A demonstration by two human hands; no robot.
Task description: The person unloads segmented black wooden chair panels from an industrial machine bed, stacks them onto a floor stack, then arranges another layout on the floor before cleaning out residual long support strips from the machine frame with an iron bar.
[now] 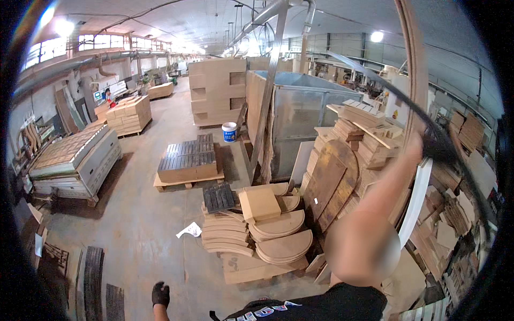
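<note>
My left hand, in a black glove, hangs low over the floor at the lower left. Its fingers are curled in, and nothing shows in them. On the right my bare forearm reaches up and away to my right hand, also black-gloved and smeared by motion. A long, thin dark strip runs slantwise through that hand, pale at its far end; the hand appears closed round it. Just beside the hand rises a tall brown wooden board. Below it leans a white curved-looking strip.
Stacked half-round boards and a cardboard-coloured box lie ahead. Behind stand a pallet of dark slatted panels, a white-blue bucket and a large metal bin. Wood offcuts crowd the right. A white scrap lies on the floor.
</note>
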